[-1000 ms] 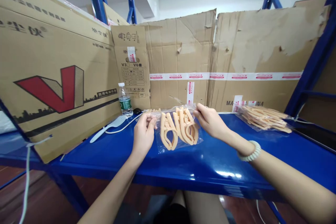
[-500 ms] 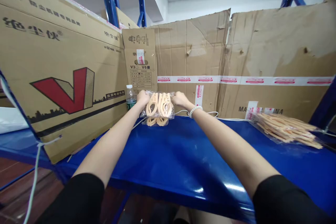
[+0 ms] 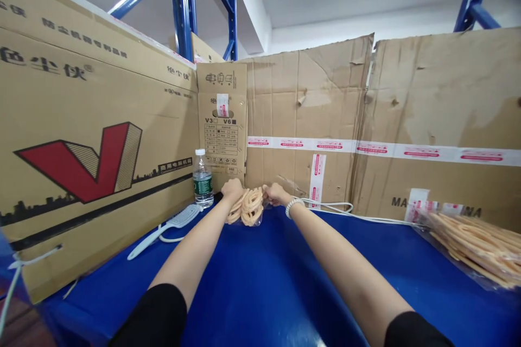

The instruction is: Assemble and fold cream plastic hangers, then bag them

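Note:
A clear plastic bag of beige looped pieces [image 3: 249, 207] rests at the back of the blue shelf, between my two hands. My left hand [image 3: 233, 190] has its fingers closed on the bag's upper left side. At the upper right edge, my right hand [image 3: 277, 194] pinches the plastic; a beaded bracelet circles that wrist. What exactly the beige pieces are cannot be made out. Just left of my left hand stands a water bottle [image 3: 202, 180] with a white cap and green label. A pale blue hairbrush [image 3: 179, 219] lies in front of the bottle.
The blue shelf [image 3: 252, 287] carries a large cardboard box [image 3: 154, 97] at the left. Taped cardboard sheets [image 3: 301, 92] form the back wall. Another clear bag of beige strips [image 3: 480, 241] lies at the right. A white cord [image 3: 337, 206] runs along the back.
The bag has gone from upright, its loops facing me, to lower and tilted on the shelf, both hands still on it. The view has shifted, and the hairbrush now shows.

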Motion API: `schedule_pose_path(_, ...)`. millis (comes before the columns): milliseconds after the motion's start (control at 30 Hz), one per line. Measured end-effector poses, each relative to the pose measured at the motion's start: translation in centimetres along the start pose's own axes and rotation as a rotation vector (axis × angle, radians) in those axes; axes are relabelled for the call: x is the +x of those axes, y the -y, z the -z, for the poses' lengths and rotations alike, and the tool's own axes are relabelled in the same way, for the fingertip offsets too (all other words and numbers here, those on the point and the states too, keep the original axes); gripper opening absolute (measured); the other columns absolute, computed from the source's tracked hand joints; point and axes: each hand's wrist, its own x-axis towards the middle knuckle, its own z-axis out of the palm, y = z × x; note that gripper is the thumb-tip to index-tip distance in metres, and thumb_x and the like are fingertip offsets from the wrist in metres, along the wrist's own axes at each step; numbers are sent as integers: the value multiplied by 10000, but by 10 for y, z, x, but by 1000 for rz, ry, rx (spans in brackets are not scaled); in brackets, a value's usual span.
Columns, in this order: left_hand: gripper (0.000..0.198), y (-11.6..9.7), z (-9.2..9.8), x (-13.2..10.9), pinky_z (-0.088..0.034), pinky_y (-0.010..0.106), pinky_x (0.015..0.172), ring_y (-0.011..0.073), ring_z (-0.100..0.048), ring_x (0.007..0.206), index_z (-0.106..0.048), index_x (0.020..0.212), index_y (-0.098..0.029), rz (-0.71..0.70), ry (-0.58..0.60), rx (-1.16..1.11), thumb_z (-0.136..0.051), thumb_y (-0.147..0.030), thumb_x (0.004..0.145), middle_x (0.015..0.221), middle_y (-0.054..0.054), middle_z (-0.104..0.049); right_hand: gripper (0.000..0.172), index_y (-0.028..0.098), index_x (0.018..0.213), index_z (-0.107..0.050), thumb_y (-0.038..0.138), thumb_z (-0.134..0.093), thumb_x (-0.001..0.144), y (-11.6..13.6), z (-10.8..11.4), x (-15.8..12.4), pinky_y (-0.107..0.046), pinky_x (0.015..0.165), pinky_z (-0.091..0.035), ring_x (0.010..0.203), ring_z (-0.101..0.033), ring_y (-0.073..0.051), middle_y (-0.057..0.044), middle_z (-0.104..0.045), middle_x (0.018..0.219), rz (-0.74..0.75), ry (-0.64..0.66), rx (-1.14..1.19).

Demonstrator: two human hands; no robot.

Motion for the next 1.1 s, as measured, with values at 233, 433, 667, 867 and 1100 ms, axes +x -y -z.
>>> schedule_pose_path(233, 340, 7, 6, -21, -520, 462, 890, 244, -600, 1058, -558, 1220, -156, -343, 4, 51, -581, -337, 933, 1232, 105, -578, 336, 125, 1039, -640, 424, -513, 954, -36, 34, -36, -389, 815, -525, 892, -653, -188, -77, -675, 1013, 83, 43, -261)
schedule_pose_path(433, 837, 30, 1, -38, -296, 515, 1109, 357, -329, 1385, -375, 1446, -265, -758, 99, -5, -679, -622, 752, 1528, 105, -354, 251, 172, 964, -701, 365, -559, 892, -61, 35, -93, -270, 689, -453, 832, -679, -212, -72, -727, 851, 291, 47, -415)
schedule_pose_path(667, 1045, 44, -16, -44, -212, 461, 1152, 329, -234, 1442, -218, 1515, -281, -884, 151, 19, -701, -670, 674, 1581, 87, -250, 258, 169, 1013, -693, 322, -566, 849, -55, -4, -120, -297, 728, -466, 924, -648, -243, -109, -686, 1032, 461, 71, -503)
schedule_pose_path(867, 853, 38, -15, -49, -211, 402, 1160, 266, -251, 1444, -247, 1504, -276, -890, 139, 52, -650, -546, 802, 1573, 63, -275, 323, 116, 1089, -648, 332, -489, 909, -52, -15, -122, -394, 886, -453, 1080, -548, -287, -169, -610, 1129, 532, 53, -565)
schedule_pose_path(1100, 857, 16, 19, -107, -192, 588, 1126, 390, -164, 1449, -231, 1515, -240, -784, 66, 139, -679, -448, 815, 1593, 134, -171, 425, 119, 1221, -601, 395, -429, 948, -60, -6, -142, -462, 891, -454, 1122, -524, -314, -179, -592, 1205, 591, 111, -590)
